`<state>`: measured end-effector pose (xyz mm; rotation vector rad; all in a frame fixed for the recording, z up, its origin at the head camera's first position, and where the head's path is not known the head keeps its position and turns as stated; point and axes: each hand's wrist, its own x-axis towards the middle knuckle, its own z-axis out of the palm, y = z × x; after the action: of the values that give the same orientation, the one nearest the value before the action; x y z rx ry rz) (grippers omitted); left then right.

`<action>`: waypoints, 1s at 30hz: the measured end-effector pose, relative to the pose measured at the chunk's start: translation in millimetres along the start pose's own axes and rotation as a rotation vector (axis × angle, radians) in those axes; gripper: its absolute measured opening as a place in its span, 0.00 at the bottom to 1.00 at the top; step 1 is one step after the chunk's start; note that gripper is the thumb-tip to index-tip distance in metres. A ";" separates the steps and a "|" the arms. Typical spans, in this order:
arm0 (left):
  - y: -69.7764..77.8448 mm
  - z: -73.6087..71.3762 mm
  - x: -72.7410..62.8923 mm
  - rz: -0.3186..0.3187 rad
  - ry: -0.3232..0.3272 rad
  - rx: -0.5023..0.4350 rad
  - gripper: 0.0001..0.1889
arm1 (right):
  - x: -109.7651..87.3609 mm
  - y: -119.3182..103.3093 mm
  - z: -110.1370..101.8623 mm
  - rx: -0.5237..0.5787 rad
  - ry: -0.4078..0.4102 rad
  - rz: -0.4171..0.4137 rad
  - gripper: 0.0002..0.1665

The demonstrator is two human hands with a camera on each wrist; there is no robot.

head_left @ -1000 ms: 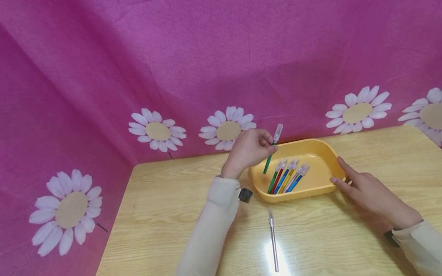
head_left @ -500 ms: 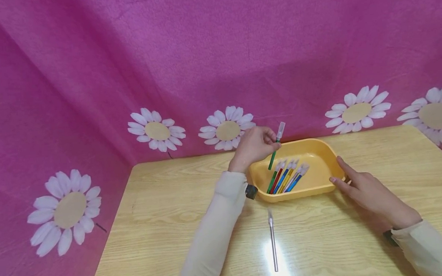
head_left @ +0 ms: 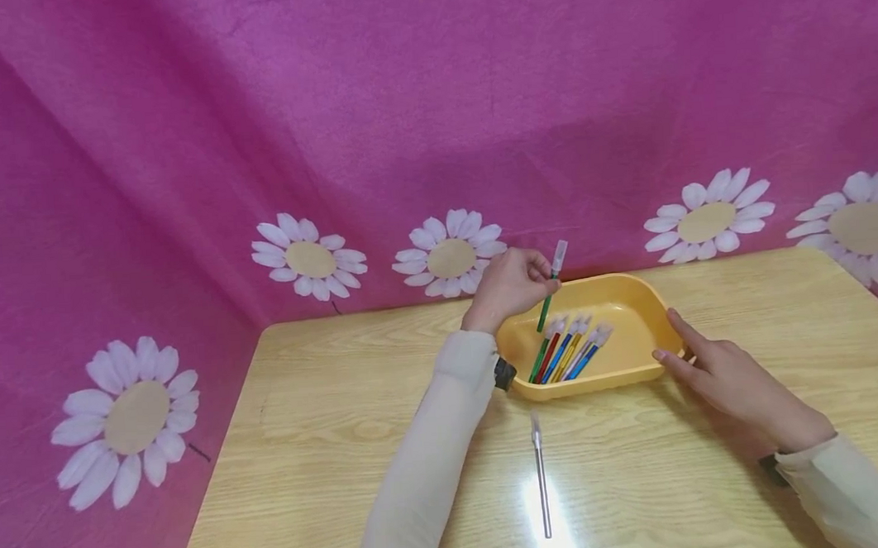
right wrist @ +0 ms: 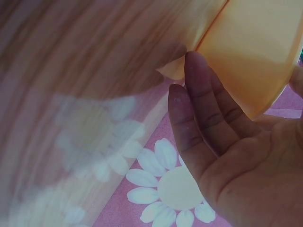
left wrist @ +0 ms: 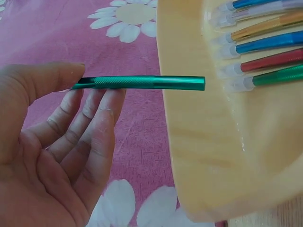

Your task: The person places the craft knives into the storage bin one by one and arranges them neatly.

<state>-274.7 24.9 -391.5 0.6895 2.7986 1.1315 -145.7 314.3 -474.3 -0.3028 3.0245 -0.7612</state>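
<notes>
My left hand [head_left: 510, 287] pinches a green craft knife [left wrist: 142, 82] between thumb and fingers, above the left end of a yellow plastic tray [head_left: 601, 384]. Its clear cap [head_left: 560, 255] points up and away, while the green handle end slants down over the tray. Inside, several capped craft knives [head_left: 566, 352] lie side by side near the front left, with green, red, blue, gold and pale handles. At the tray's right end, my right hand [head_left: 743, 390] grips the rim, its thumb on the rim and fingers [right wrist: 201, 90] beneath the outer wall.
A silver craft knife [head_left: 542, 475] with a clear cap lies on the wooden table [head_left: 329, 445] in front of the tray. Behind the table hangs a magenta cloth [head_left: 549, 94] with printed daisies, close to the tray's back edge.
The left hand has shifted slightly right and back with the green craft knife, its handle now more upright. The right hand and the tray have stayed in place.
</notes>
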 end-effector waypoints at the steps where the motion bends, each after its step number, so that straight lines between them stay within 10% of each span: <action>1: 0.7 1.1 1.4 0.002 0.000 0.000 0.07 | -0.1 0.5 0.0 -0.001 0.000 0.002 0.46; 30: 4.9 23.8 13.4 0.009 -0.085 0.041 0.07 | 0.6 1.7 -0.5 -0.011 -0.006 0.007 0.46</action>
<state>-280.1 49.1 -404.0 0.7353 2.7577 1.0238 -146.6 316.0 -474.7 -0.2934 3.0233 -0.7429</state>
